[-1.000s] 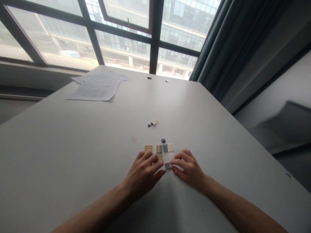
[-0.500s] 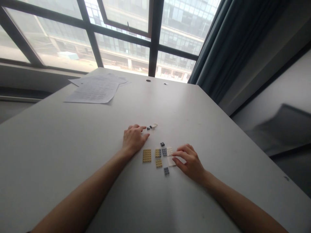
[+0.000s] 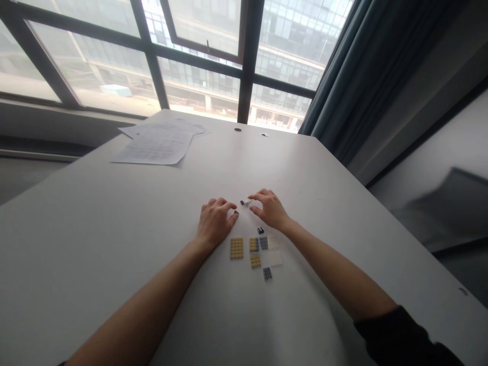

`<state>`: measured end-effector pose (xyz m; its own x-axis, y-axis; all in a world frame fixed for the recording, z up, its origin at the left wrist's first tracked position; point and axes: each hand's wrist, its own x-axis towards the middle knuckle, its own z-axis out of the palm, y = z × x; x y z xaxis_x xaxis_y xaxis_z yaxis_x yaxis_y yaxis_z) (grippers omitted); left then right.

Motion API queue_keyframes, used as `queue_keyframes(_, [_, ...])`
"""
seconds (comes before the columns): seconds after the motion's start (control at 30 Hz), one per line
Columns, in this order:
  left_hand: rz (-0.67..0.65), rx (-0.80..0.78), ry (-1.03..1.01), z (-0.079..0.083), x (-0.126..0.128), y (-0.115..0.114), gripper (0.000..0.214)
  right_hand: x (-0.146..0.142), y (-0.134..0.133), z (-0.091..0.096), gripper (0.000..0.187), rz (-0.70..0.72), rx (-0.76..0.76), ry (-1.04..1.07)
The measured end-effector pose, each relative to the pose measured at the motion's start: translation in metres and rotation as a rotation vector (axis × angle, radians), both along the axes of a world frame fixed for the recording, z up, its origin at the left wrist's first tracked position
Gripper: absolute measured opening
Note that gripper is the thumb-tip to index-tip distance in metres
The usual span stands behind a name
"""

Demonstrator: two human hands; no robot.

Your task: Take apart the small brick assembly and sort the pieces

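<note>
My left hand (image 3: 216,218) rests on the table left of centre, its thumb and index finger closed around a small dark toy brick (image 3: 236,212). Across from it, my right hand (image 3: 270,209) holds nothing; its thumb and fingers are apart beside small white bricks (image 3: 247,202). A little black piece lies at the left end of those white bricks. Nearer to me are a large tan studded plate (image 3: 237,248), a tan-and-grey piece (image 3: 253,244), a smaller tan plate (image 3: 255,262), a grey plate (image 3: 264,243), white plates (image 3: 275,258), a dark grey piece (image 3: 267,274) and a black brick (image 3: 261,230).
Printed papers (image 3: 156,145) lie at the far left of the white table (image 3: 183,310). Windows (image 3: 202,81) rise behind the far edge, and a dark curtain (image 3: 354,71) hangs at the right. Two round holes sit near the table's far edge.
My right hand has moved from the white plates up and away to the small white bricks. My left fingers have drawn together on the small dark brick. The view has shifted slightly.
</note>
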<state>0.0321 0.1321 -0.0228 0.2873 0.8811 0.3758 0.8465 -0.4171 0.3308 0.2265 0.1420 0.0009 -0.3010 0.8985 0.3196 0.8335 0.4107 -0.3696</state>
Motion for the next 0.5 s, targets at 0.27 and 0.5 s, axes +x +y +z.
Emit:
queue_keyframes(0.27, [0.011,-0.007,0.039,0.000,0.000,-0.001,0.026,-0.026,0.029,-0.008,0.022,-0.003,-0.088,-0.230])
queue_keyframes(0.5, [-0.018,0.000,0.058,0.000,0.001,-0.001,0.025,-0.027,0.021,-0.008,0.014,0.073,-0.031,-0.225])
